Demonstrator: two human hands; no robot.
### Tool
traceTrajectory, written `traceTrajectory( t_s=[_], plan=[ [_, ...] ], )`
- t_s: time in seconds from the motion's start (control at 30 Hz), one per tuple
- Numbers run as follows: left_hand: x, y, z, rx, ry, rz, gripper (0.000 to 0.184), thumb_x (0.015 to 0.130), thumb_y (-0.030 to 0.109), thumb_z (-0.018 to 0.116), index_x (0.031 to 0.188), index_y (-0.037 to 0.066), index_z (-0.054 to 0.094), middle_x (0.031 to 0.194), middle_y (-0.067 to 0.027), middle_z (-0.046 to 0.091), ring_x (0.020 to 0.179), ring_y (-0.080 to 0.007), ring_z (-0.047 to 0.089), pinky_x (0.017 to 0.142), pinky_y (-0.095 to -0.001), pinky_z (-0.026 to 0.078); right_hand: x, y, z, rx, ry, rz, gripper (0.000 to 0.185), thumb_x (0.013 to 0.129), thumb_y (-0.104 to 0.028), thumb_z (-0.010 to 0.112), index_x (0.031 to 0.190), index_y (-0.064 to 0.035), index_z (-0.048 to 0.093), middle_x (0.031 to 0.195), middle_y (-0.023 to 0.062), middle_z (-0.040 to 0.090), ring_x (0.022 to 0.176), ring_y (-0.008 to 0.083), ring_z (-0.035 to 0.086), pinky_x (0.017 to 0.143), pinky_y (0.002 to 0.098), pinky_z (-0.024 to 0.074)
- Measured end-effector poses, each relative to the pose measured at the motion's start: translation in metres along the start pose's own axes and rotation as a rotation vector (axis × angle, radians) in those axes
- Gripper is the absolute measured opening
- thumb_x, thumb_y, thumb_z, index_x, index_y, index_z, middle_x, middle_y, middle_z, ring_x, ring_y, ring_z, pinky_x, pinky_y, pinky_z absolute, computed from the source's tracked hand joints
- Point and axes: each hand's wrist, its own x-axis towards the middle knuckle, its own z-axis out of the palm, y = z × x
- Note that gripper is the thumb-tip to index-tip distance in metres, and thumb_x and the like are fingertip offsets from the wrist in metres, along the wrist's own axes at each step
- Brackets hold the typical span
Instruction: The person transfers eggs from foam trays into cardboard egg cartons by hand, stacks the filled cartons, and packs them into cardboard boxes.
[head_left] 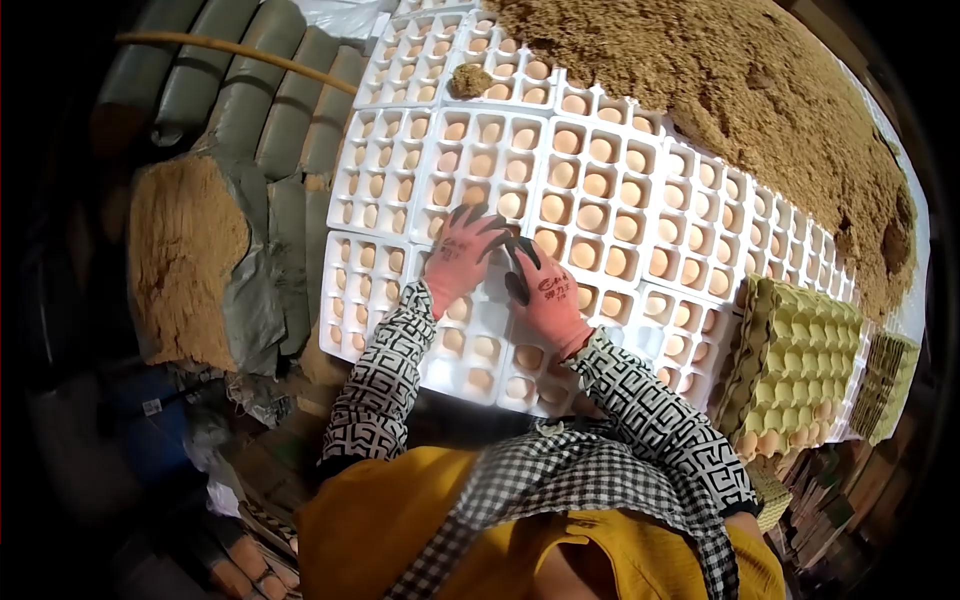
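White foam trays (484, 326) with square cells lie edge to edge, and most cells hold a pale brown egg (591, 216). My left hand (462, 258), in a pink glove with dark fingertips, rests over a tray with its fingers stretched out and spread. Close beside it, my right hand (548, 298), gloved alike, has its fingers bent down and drawn together at the tray edges. Whatever lies under the right fingertips is hidden. A few cells near my hands show no egg.
Loose brown sawdust-like material (700, 70) covers the far side, with a clump (470, 80) on one tray. Stacked yellow-green egg cartons (800, 350) stand at right, eggs along their lower edge. Grey wrapped rolls (240, 85) and a cut-open brown block (190, 265) are at left.
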Motion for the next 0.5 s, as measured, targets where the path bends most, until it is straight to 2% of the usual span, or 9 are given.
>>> traceTrajectory(
  t_s=[0.03, 0.13, 0.17, 0.23, 0.3, 0.37, 0.4, 0.47, 0.5],
  plan=[
    [-0.001, 0.0, 0.002, -0.059, 0.014, -0.022, 0.038, 0.083, 0.009, 0.057, 0.122, 0.01, 0.061, 0.13, -0.0113, 0.056, 0.126, -0.0373, 0.045, 0.111, -0.047, 0.031, -0.002, -0.002, -0.002, 0.029, 0.03, 0.001, 0.059, 0.075, -0.017, 0.065, 0.131, -0.0067, 0.049, 0.133, 0.0168, 0.05, 0.112, 0.0338, 0.054, 0.093, 0.044, 0.0434],
    [-0.012, -0.012, 0.015, -0.657, 0.171, -0.262, 0.041, 0.087, 0.01, 0.056, 0.127, 0.002, 0.056, 0.129, -0.0208, 0.054, 0.126, -0.0334, 0.046, 0.109, -0.0415, 0.035, -0.03, 0.002, -0.008, 0.145, 0.021, -0.037, 0.064, 0.076, -0.022, 0.067, 0.135, -0.0077, 0.047, 0.138, 0.02, 0.046, 0.118, 0.0369, 0.051, 0.097, 0.0451, 0.0422],
    [-0.019, -0.019, 0.018, -0.374, 0.159, -0.203, 0.038, 0.088, 0.01, 0.055, 0.125, 0.002, 0.058, 0.13, -0.0209, 0.053, 0.126, -0.0355, 0.045, 0.109, -0.0413, 0.035, -0.049, -0.002, -0.023, 0.159, 0.055, -0.067, 0.066, 0.076, -0.024, 0.068, 0.137, -0.0085, 0.046, 0.139, 0.0211, 0.046, 0.119, 0.0379, 0.05, 0.099, 0.0452, 0.0418],
    [-0.023, -0.016, 0.013, -0.14, -0.003, -0.077, 0.037, 0.085, 0.014, 0.061, 0.12, 0.004, 0.062, 0.138, -0.0202, 0.049, 0.129, -0.0398, 0.041, 0.112, -0.0467, 0.029, -0.092, -0.011, -0.071, 0.271, 0.062, -0.049, 0.071, 0.073, -0.028, 0.071, 0.137, -0.0101, 0.047, 0.137, 0.0211, 0.048, 0.121, 0.0372, 0.05, 0.101, 0.0443, 0.0402],
    [-0.02, -0.013, 0.005, 0.05, -0.011, 0.075, 0.039, 0.081, 0.014, 0.065, 0.118, 0.004, 0.062, 0.14, -0.0201, 0.047, 0.129, -0.04, 0.041, 0.113, -0.0487, 0.027, -0.14, 0.008, -0.11, 0.232, 0.155, -0.074, 0.069, 0.071, -0.027, 0.072, 0.134, -0.0107, 0.051, 0.136, 0.0205, 0.048, 0.12, 0.0363, 0.05, 0.102, 0.0441, 0.04],
    [-0.016, 0.024, -0.011, 0.13, 0.096, 0.006, 0.041, 0.081, 0.009, 0.065, 0.121, 0.006, 0.06, 0.132, -0.0188, 0.052, 0.125, -0.0379, 0.044, 0.11, -0.0475, 0.031, -0.192, 0.029, -0.194, 0.076, 0.268, 0.05, 0.056, 0.067, -0.012, 0.073, 0.121, -0.0081, 0.061, 0.123, 0.0153, 0.06, 0.111, 0.0315, 0.057, 0.094, 0.0397, 0.0467],
    [-0.013, 0.044, -0.013, 0.055, 0.173, -0.003, 0.04, 0.08, 0.009, 0.065, 0.12, 0.006, 0.061, 0.129, -0.0184, 0.054, 0.121, -0.0369, 0.048, 0.107, -0.0465, 0.034, -0.223, 0.054, -0.226, -0.002, 0.484, 0.078, 0.054, 0.065, -0.007, 0.074, 0.118, -0.007, 0.063, 0.118, 0.0126, 0.063, 0.107, 0.0294, 0.06, 0.092, 0.0382, 0.049],
    [-0.012, 0.093, -0.008, -0.122, 0.257, 0.001, 0.039, 0.079, 0.01, 0.068, 0.117, 0.006, 0.063, 0.121, -0.0173, 0.059, 0.113, -0.0352, 0.054, 0.101, -0.0442, 0.04, -0.274, 0.054, -0.298, -0.107, 0.709, 0.58, 0.048, 0.073, -0.007, 0.071, 0.12, -0.0051, 0.062, 0.114, 0.0122, 0.065, 0.106, 0.0278, 0.061, 0.092, 0.0384, 0.0498],
    [-0.011, 0.129, -0.001, -0.22, 0.273, 0.019, 0.039, 0.078, 0.01, 0.069, 0.116, 0.006, 0.064, 0.117, -0.0166, 0.061, 0.108, -0.0345, 0.056, 0.097, -0.0429, 0.043, -0.303, 0.078, -0.319, -0.195, 0.72, 0.668, 0.046, 0.076, -0.014, 0.071, 0.121, -0.0049, 0.061, 0.115, 0.014, 0.064, 0.101, 0.0281, 0.063, 0.085, 0.0387, 0.0517]
  ],
)
